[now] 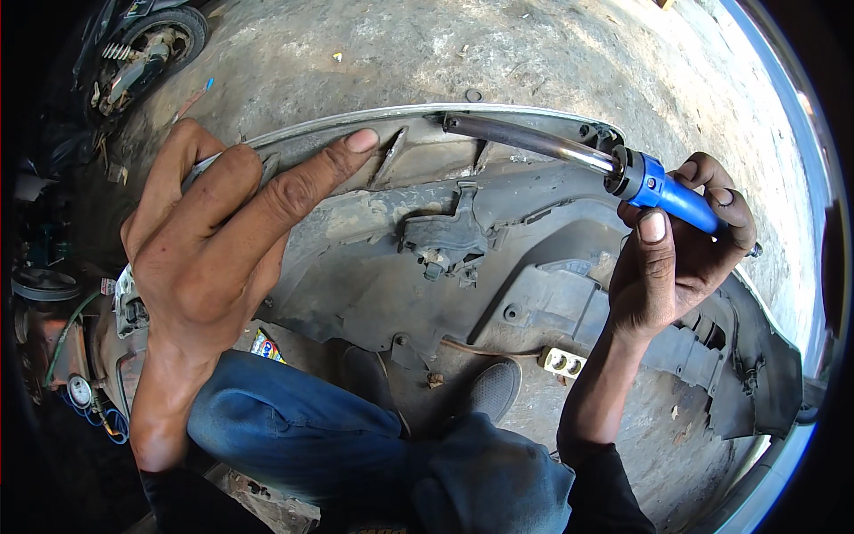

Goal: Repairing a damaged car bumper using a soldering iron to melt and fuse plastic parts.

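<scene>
My right hand [676,231] is closed round a blue-handled tool [672,198] with a dark collar and a long metal shaft [525,141]. The shaft's tip lies over the inner rim of a large grey plastic panel [347,276], perhaps touching it. At the panel's left end, my left hand [222,231] grips the edge with bent fingers, its index finger stretched toward the rim and its thumb mostly hidden. A dark bracket [445,240] is fixed to the panel's middle.
A motorbike wheel [165,40] stands at upper left. Machinery with a round gauge [79,392] and hoses sits at left. A white socket strip [560,362] lies on the concrete floor [329,71] beside my shoes [494,392]. A small colourful packet [267,346] lies near my knee.
</scene>
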The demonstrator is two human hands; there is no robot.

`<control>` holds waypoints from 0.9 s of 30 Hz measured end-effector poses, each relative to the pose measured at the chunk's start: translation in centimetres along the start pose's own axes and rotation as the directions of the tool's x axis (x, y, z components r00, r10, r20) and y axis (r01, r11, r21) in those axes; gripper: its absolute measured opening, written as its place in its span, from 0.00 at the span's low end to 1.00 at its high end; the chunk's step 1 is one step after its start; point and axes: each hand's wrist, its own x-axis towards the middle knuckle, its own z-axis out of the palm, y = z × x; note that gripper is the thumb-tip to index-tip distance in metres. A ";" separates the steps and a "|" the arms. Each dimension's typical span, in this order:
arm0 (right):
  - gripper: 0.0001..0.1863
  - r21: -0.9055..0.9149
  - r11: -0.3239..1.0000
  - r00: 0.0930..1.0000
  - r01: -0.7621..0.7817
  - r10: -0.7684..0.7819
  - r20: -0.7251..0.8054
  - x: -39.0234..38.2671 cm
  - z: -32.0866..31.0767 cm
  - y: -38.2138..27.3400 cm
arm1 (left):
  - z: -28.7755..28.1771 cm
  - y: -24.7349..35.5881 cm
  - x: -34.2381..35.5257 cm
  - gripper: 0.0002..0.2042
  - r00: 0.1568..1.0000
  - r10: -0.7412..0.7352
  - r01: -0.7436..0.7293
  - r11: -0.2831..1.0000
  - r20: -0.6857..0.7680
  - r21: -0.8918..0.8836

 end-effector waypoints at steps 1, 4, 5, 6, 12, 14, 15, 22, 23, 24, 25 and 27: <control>0.29 0.000 1.000 1.000 0.001 -0.001 0.000 0.0 0.3 -0.1 | 0.0 0.0 0.0 0.27 1.000 0.002 -0.002 1.000 0.000 0.000; 0.31 0.102 0.994 0.986 -0.038 0.054 -0.160 -0.1 0.9 -0.2 | -0.1 0.1 0.1 0.27 1.000 -0.003 0.003 1.000 0.021 0.009; 0.31 0.116 0.992 0.985 -0.047 0.065 -0.159 -0.1 0.9 -0.1 | -0.1 0.1 0.0 0.27 1.000 -0.003 0.003 1.000 0.021 0.009; 0.31 0.129 0.990 0.984 -0.056 0.076 -0.159 -0.1 0.7 -0.1 | -0.1 0.1 0.0 0.27 1.000 -0.003 0.003 1.000 0.014 0.003; 0.28 0.039 0.999 0.998 -0.022 0.024 -0.057 -0.3 -0.4 0.7 | 0.0 0.1 0.0 0.27 1.000 0.001 -0.001 1.000 0.004 0.000; 0.30 0.088 0.995 0.993 -0.041 0.051 -0.111 -0.2 0.4 0.2 | 0.0 0.1 0.0 0.26 1.000 0.001 -0.001 1.000 0.005 0.003; 0.31 0.135 0.989 0.983 -0.057 0.079 -0.164 -0.2 0.7 0.0 | 0.0 0.0 0.0 0.26 1.000 0.005 -0.005 1.000 0.007 0.005; 0.28 0.040 0.999 0.998 -0.010 0.012 -0.059 -0.3 -0.6 0.9 | -0.1 0.0 0.0 0.26 1.000 0.011 -0.011 1.000 0.012 0.004; 0.28 0.032 0.999 0.999 -0.003 0.005 -0.052 -0.3 -0.7 0.9 | 0.0 0.0 0.1 0.26 1.000 0.011 -0.011 1.000 0.012 0.004; 0.28 0.024 1.000 0.999 0.003 -0.001 -0.045 -0.3 -0.8 0.9 | 0.0 0.0 0.1 0.26 1.000 0.011 -0.011 1.000 0.006 -0.001; 0.28 0.023 1.000 0.999 0.002 -0.001 -0.044 -0.3 -0.8 0.9 | 0.0 0.1 0.1 0.26 1.000 0.011 -0.011 1.000 0.000 -0.006; 0.28 0.027 1.000 0.998 -0.005 0.007 -0.055 -0.3 -0.6 0.8 | 0.0 0.1 0.1 0.26 1.000 0.005 -0.005 1.000 0.000 -0.013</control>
